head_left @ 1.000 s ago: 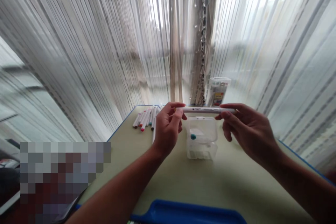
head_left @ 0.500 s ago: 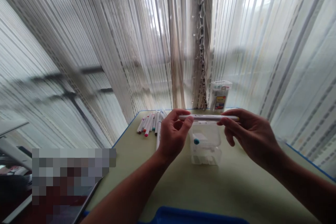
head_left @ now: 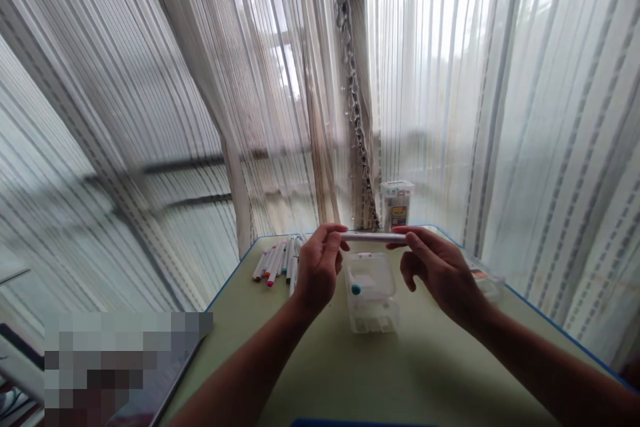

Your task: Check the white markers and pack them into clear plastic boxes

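A white marker pen [head_left: 374, 237] is held level in the air above the table, one end in each hand. My left hand [head_left: 323, 265] pinches its left end between thumb and fingers. At the other end, my right hand [head_left: 433, 263] grips it the same way, with the lower fingers curled. Below the pen stands an open clear plastic case [head_left: 373, 303] with a small teal round spot on it. Beyond my left wrist lies a pile of white markers [head_left: 276, 261] with coloured ends, partly hidden by that hand.
A clear tub with a label [head_left: 398, 207] stands at the table's far edge by the striped curtain [head_left: 280, 113]. Another clear container [head_left: 487, 280] sits behind my right hand. The pale green table [head_left: 320, 380] has a blue rim. A blurred-out screen [head_left: 125, 367] is at the left.
The pen has been shifted between my fingers and stays held by both hands. The view has tilted up and turned, so the blue tray at the front has almost left the picture.
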`<state>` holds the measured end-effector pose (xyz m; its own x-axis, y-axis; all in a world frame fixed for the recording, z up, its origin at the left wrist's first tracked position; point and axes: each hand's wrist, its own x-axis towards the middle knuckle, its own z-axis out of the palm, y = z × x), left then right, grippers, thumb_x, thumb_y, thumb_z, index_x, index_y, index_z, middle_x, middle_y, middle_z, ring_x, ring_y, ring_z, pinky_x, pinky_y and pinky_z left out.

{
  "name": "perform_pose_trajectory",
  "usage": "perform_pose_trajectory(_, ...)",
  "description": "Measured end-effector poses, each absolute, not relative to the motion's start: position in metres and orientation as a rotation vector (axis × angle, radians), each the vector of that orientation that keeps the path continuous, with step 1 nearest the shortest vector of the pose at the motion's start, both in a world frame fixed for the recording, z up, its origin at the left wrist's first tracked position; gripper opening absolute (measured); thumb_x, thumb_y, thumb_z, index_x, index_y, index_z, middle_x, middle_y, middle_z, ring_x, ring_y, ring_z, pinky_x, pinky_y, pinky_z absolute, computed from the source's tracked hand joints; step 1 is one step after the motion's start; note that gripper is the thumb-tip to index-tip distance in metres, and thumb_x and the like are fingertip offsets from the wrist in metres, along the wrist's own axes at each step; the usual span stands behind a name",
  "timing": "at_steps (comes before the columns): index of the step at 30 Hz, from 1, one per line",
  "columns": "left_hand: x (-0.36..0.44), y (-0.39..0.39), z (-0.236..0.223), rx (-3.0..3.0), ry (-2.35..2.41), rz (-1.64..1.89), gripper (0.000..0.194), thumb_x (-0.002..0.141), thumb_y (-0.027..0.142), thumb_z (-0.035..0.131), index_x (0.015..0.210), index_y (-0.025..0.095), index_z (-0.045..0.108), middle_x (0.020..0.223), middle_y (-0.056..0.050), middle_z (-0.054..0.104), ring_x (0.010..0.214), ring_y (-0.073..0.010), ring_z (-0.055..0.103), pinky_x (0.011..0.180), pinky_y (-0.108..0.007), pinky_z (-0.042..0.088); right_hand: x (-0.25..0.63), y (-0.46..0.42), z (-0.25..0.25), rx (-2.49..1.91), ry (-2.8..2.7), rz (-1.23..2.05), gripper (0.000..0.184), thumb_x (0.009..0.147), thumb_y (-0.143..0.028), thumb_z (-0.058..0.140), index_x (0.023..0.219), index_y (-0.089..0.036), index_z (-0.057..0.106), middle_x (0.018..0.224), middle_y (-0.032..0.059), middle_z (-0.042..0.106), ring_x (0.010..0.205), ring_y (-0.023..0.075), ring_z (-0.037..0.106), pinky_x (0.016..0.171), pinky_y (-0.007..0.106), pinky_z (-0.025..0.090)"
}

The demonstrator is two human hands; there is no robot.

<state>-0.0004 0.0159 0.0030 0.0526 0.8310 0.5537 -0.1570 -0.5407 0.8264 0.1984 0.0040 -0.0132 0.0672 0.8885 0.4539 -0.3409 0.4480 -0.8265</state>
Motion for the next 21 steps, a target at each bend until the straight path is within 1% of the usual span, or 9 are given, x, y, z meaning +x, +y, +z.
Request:
perform_pose_trajectory(4,-0.002,0.024,0.011,1.658,0.752,1.535,0.026,0.093,0.040,0.062,0.099,0.015,0.067,0.068,0.002,0.056,0.045,-0.0048,0.038,0.041,-0.018,0.028,0.201,0.006,-0.012,-0.602,-1.167,0.944,0.036,0.082,-0.048,0.079,0.098,-0.016,0.073,0.081,0.0058,0.074,0.038,0.0083,0.054,0.031,0.022,0.043)
perform_pose_trajectory(9,-0.007,0.013,0.005,1.540,0.743,1.497,0.032,0.088,0.045,0.070,0.096,0.014,0.066,0.055,0.009,0.039,0.042,-0.0041,0.030,0.040,-0.018,0.023,0.200,-0.002,-0.007,-0.658,-1.277,0.860,0.031,0.081,-0.041,0.082,0.094,-0.015,0.071,0.073,0.0040,0.073,0.037,0.0080,0.054,0.032,0.021,0.041)
perform_pose_trajectory(11,-0.011,0.007,0.003,1.492,0.730,1.500,0.034,0.084,0.045,0.075,0.096,0.014,0.067,0.055,0.009,0.041,0.042,-0.0035,0.029,0.039,-0.018,0.021,0.198,-0.007,-0.005,-0.665,-1.330,0.851,0.029,0.082,-0.040,0.082,0.094,-0.015,0.072,0.064,0.0013,0.069,0.038,0.0094,0.055,0.033,0.021,0.043)
perform_pose_trajectory(13,-0.014,0.004,0.004,1.459,0.707,1.527,0.035,0.082,0.043,0.078,0.097,0.014,0.067,0.058,0.007,0.048,0.042,-0.0030,0.031,0.039,-0.017,0.023,0.197,-0.010,-0.004,-0.660,-1.362,0.851,0.028,0.082,-0.039,0.081,0.095,-0.015,0.072,0.061,-0.0001,0.067,0.039,0.0105,0.056,0.034,0.022,0.045)
perform_pose_trajectory(17,-0.013,0.002,0.007,1.396,0.633,1.561,0.034,0.084,0.042,0.075,0.101,0.013,0.069,0.064,0.003,0.057,0.042,-0.0032,0.033,0.039,-0.018,0.026,0.197,-0.009,-0.004,-0.624,-1.305,0.918,0.029,0.085,-0.042,0.078,0.097,-0.016,0.072,0.078,0.0054,0.074,0.040,0.0104,0.056,0.033,0.024,0.044)
perform_pose_trajectory(21,-0.010,0.000,0.005,1.375,0.573,1.598,0.033,0.089,0.040,0.069,0.104,0.011,0.071,0.068,-0.001,0.062,0.044,-0.0047,0.039,0.040,-0.019,0.031,0.198,-0.008,-0.003,-0.611,-1.201,1.013,0.033,0.088,-0.047,0.073,0.101,-0.017,0.071,0.082,0.0071,0.075,0.042,0.0121,0.057,0.034,0.026,0.045)
